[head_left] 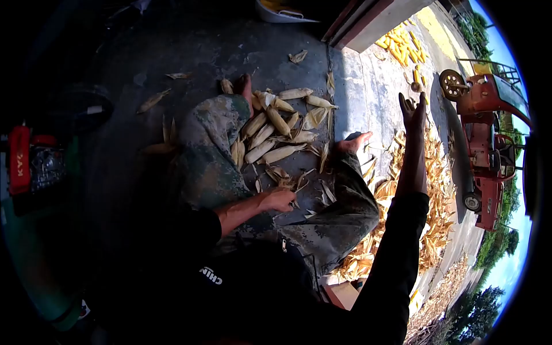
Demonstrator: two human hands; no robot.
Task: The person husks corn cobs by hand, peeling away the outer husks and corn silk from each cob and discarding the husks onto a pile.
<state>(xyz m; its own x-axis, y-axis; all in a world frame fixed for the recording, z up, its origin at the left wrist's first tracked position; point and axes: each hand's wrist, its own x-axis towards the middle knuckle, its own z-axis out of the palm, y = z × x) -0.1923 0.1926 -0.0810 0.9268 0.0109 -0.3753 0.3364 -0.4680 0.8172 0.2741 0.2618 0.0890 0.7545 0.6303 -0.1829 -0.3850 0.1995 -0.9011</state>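
My left hand (280, 199) is closed in a fist above my lap, beside some loose dry husk (279, 175). A small pale tip shows at its fingers, too small to name. My right arm is stretched far out to the right, and my right hand (413, 112) is open with its fingers spread. Just beyond those fingertips is a yellow corn cob (417, 75); I cannot tell whether it is in the air or on the ground. Between my bare feet lies a pile of corn ears in pale husks (270, 129).
Stripped husks (431, 201) form a heap on my right. Yellow cobs (402, 46) lie in sunlight past a wall end (379, 23). A red three-wheeled vehicle (489, 144) stands outside. On the left is a red and black machine (20, 158). A white container (282, 14) sits ahead.
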